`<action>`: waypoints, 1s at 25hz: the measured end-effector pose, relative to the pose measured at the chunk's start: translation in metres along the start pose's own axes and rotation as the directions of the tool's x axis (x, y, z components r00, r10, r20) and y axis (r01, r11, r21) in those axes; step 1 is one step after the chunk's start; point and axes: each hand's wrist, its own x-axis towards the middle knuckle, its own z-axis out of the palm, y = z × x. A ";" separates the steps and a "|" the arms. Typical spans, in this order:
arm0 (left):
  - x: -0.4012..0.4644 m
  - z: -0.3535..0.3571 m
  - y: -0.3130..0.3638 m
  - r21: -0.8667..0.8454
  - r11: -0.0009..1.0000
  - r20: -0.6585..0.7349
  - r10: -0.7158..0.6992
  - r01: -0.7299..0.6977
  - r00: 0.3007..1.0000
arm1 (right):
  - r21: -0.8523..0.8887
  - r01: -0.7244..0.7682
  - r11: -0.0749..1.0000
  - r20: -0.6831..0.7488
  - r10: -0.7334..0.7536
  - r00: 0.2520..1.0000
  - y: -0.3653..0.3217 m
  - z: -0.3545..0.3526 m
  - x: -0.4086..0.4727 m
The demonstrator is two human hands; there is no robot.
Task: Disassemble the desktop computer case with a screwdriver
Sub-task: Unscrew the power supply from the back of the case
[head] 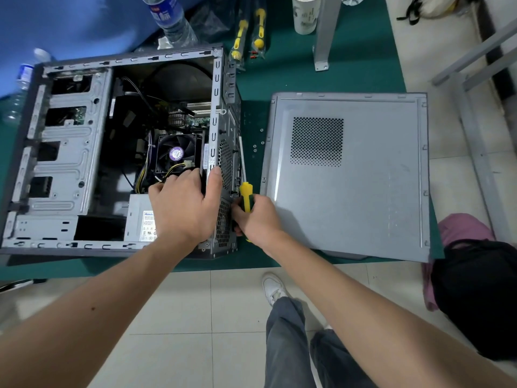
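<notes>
Computer case (pixel 70 152): open, on its side at bench (pixel 307 79) left; stiff, heavy steel, best held by frame edges | left hand (pixel 184 205): fingers curled over rear frame edge, bracing | right hand (pixel 258 219): wrapped around screwdriver (pixel 246 196) at rear panel | side panel (pixel 363 177): detached, flat, right.

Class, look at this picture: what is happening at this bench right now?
A person is taking apart a desktop computer case lying open on a green mat. The left hand grips the case's rear edge, while the right hand holds a yellow-handled screwdriver against the back panel. The removed side panel lies to the right, with loose screws between.
</notes>
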 end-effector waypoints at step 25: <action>0.000 0.001 0.000 -0.004 1.000 0.004 -0.015 0.015 1.000 | -0.267 0.268 0.926 0.040 -0.268 0.963 0.000 -0.008 -0.004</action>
